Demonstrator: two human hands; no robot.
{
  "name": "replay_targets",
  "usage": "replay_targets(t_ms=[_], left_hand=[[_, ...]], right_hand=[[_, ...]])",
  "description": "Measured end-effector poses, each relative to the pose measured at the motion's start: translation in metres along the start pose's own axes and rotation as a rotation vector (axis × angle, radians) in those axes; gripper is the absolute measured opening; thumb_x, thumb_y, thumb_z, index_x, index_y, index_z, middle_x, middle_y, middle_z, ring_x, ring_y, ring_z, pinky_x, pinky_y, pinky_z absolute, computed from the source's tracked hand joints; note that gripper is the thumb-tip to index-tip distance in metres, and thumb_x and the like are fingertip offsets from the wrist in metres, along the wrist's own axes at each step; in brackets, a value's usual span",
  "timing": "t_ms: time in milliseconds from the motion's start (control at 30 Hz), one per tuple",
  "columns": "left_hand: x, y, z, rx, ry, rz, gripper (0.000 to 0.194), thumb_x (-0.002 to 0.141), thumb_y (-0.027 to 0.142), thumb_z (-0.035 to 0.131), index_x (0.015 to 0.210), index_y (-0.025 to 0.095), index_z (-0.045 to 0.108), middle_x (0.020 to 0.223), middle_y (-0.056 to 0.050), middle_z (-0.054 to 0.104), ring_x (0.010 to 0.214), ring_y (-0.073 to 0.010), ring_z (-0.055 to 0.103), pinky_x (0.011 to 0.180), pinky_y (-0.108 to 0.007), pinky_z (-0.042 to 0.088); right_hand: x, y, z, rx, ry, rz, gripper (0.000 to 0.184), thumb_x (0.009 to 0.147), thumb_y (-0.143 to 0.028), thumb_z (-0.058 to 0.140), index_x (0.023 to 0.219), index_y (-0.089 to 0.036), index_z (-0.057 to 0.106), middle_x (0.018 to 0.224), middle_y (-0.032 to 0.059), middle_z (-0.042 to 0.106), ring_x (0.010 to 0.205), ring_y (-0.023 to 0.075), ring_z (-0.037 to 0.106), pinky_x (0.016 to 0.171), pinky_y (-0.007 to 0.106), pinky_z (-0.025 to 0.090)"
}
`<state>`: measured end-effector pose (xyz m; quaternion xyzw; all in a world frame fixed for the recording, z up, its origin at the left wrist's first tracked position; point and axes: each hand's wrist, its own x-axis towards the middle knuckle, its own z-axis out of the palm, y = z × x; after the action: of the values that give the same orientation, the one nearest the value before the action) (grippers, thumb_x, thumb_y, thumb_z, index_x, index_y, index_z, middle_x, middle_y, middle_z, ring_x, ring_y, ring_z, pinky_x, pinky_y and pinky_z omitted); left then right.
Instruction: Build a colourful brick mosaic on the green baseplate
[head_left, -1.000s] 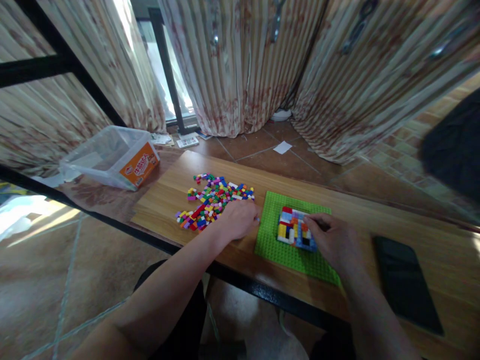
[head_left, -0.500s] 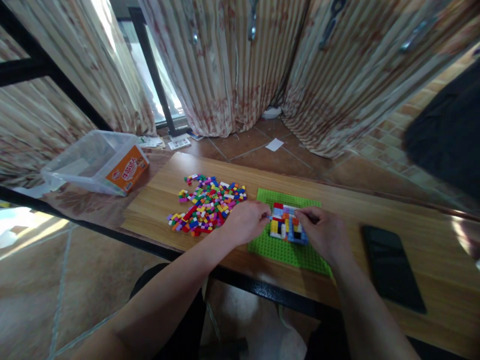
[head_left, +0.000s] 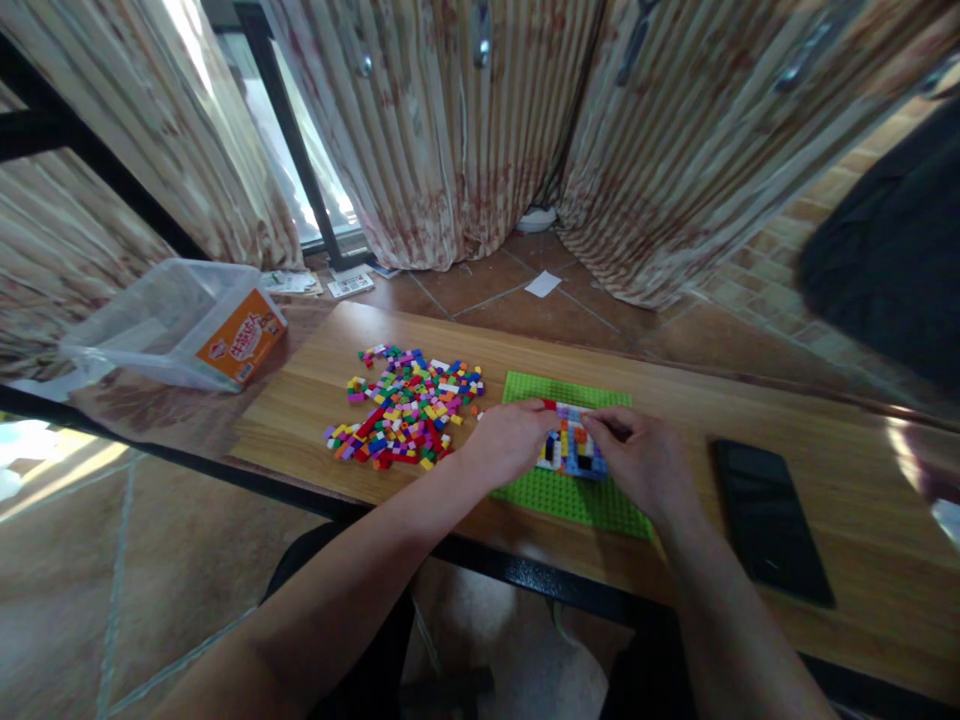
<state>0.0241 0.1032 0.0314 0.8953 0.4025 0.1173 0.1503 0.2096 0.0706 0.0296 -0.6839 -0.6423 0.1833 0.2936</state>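
Observation:
A green studded baseplate (head_left: 577, 505) lies on the wooden table, carrying a build of small toy bricks (head_left: 574, 455) in white, red, orange, blue, yellow and black. My left hand (head_left: 510, 440) reaches over the build's left side, its fingers curled together and covering part of the bricks. At the upper right of the build, my right hand (head_left: 641, 455) has thumb and forefinger pinched against the bricks. Whatever sits between the fingertips of either hand is too small or too hidden to make out. Loose bricks (head_left: 409, 410) in many colours are spread to the left of the plate.
A black phone (head_left: 769, 520) lies on the table (head_left: 300, 400) to the right. Far left stands a clear plastic bin (head_left: 172, 320) with an orange label. Behind the table hang striped curtains (head_left: 420, 150), and a white paper (head_left: 543, 284) lies on the tiled floor.
My left hand has moved right, from the plate's left part onto the build, covering its left bricks. My right hand stays pinched at the upper right. The whole view has shifted slightly.

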Motion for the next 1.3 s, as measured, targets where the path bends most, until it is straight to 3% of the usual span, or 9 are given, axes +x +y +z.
replay_targets(t_ms=[433, 767, 1067, 1300], left_hand=[[0.0, 0.005, 0.0, 0.08, 0.022, 0.072, 0.023, 0.09, 0.013, 0.044, 0.103, 0.017, 0.063, 0.1, -0.006, 0.067, 0.093, -0.0194, 0.063, 0.08, -0.03, 0.051], [-0.002, 0.011, 0.005, 0.012, 0.061, -0.074, 0.024, 0.092, 0.019, 0.042, 0.109, 0.017, 0.059, 0.095, -0.008, 0.069, 0.085, -0.0219, 0.066, 0.073, -0.033, 0.053], [-0.006, 0.014, 0.011, -0.077, 0.113, -0.181, 0.028, 0.09, 0.024, 0.046, 0.114, 0.021, 0.06, 0.099, -0.006, 0.07, 0.09, -0.0209, 0.066, 0.079, -0.034, 0.053], [-0.006, 0.015, 0.01, -0.035, 0.115, -0.09, 0.026, 0.087, 0.017, 0.045, 0.109, 0.018, 0.059, 0.104, -0.007, 0.068, 0.097, -0.0224, 0.063, 0.083, -0.035, 0.053]], right_hand=[[-0.001, 0.002, 0.003, 0.031, -0.011, -0.017, 0.026, 0.083, -0.039, 0.052, 0.085, -0.022, 0.072, 0.081, 0.0042, 0.073, 0.073, 0.0203, 0.066, 0.069, 0.032, 0.048], [-0.001, 0.0, 0.003, 0.04, -0.019, 0.004, 0.025, 0.083, -0.038, 0.052, 0.085, -0.022, 0.071, 0.081, 0.0041, 0.073, 0.074, 0.0198, 0.066, 0.07, 0.031, 0.048], [-0.001, -0.002, 0.003, 0.008, -0.004, -0.003, 0.024, 0.082, -0.036, 0.053, 0.083, -0.022, 0.072, 0.079, 0.0027, 0.073, 0.072, 0.0187, 0.066, 0.068, 0.029, 0.047], [-0.001, 0.001, 0.005, -0.004, -0.001, 0.004, 0.024, 0.082, -0.038, 0.054, 0.084, -0.022, 0.072, 0.081, 0.0029, 0.073, 0.073, 0.0191, 0.067, 0.068, 0.03, 0.048]])
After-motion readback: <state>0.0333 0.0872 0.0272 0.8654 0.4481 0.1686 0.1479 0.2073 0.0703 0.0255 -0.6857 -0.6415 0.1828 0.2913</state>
